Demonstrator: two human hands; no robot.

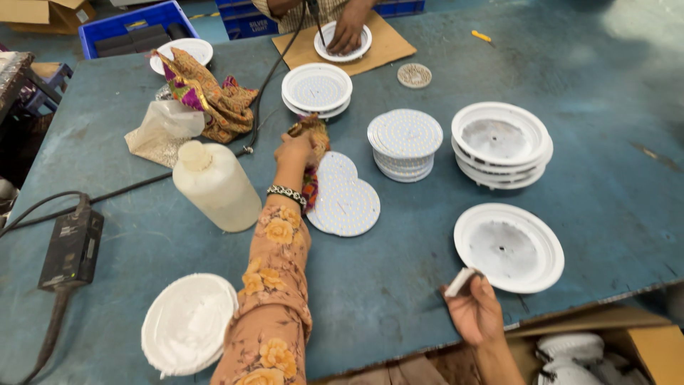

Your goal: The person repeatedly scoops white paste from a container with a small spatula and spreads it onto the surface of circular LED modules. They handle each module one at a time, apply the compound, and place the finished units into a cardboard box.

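Observation:
My left hand (298, 147) reaches across the blue-grey table and grips a bunched patterned cloth (313, 130) beside two round white dotted discs (344, 197) lying flat. My right hand (476, 308) hovers near the table's front edge, closed around a small white stick-like piece (459, 281). Just right of it lies a single shallow white round housing (509, 247).
A translucent plastic bottle (215, 185), a dish of white paste (188, 323), a stack of dotted discs (405, 142), stacked white housings (501, 143), a black power box (71, 247) with cable, a colourful cloth (204, 90). Another person's hand (348, 31) works on a housing at the far edge.

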